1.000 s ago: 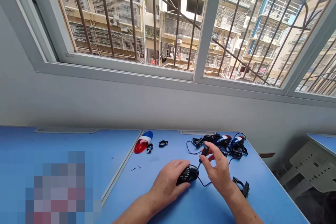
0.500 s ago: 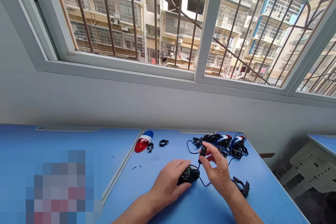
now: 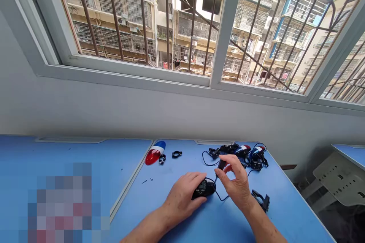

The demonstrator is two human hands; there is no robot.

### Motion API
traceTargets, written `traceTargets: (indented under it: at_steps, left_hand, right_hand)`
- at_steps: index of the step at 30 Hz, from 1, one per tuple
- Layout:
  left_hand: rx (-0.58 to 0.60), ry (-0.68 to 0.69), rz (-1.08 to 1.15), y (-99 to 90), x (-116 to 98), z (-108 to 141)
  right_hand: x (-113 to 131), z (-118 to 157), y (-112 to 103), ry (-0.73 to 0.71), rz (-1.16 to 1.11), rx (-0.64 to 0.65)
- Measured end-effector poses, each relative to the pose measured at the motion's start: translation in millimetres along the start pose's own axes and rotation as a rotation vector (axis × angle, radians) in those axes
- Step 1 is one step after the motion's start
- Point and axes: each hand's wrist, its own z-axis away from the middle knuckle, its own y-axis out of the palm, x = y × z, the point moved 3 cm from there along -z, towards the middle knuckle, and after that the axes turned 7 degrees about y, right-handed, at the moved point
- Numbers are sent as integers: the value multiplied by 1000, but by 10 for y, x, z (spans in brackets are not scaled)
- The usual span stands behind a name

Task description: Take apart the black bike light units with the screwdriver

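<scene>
My left hand (image 3: pixel 185 193) is wrapped round a black oval housing (image 3: pixel 205 188) with a wire, pressing it against the blue table. Between the thumb and fingers of my right hand (image 3: pixel 235 180) is a small screwdriver (image 3: pixel 221 166) with a black handle. Its shaft slants down to the right end of the housing; the exact contact of the tip is too small to make out. A red, white and blue oval cover (image 3: pixel 155 153) lies at the back left, beside a black ring clamp (image 3: pixel 162 159). Another ring clamp (image 3: pixel 177 154) sits to its right.
Two small screws (image 3: pixel 151 179) lie left of my hands. Several wired black devices (image 3: pixel 255 157) with coloured covers are heaped at the back right. A black bracket (image 3: pixel 261 200) rests beside my right forearm. A barred window (image 3: pixel 137 72) is above the table (image 3: pixel 176 231).
The right hand's fingers have shifted slightly round the screwdriver handle. My left hand keeps its hold on the housing. The whole view has moved a little.
</scene>
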Motion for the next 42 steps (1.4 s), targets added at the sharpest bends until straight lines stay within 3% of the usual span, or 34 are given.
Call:
traceTargets:
  at_steps: [6, 19, 42]
  left_hand:
    - [-20, 15, -2, -8, 0, 7]
    - [21, -4, -7, -21, -30, -9]
    - [27, -27, 5, -20, -37, -20]
  right_hand:
    - [36, 8, 3, -17, -61, 78]
    - [-6, 10, 10, -11, 37, -30]
    - [3, 26, 10, -32, 19, -5]
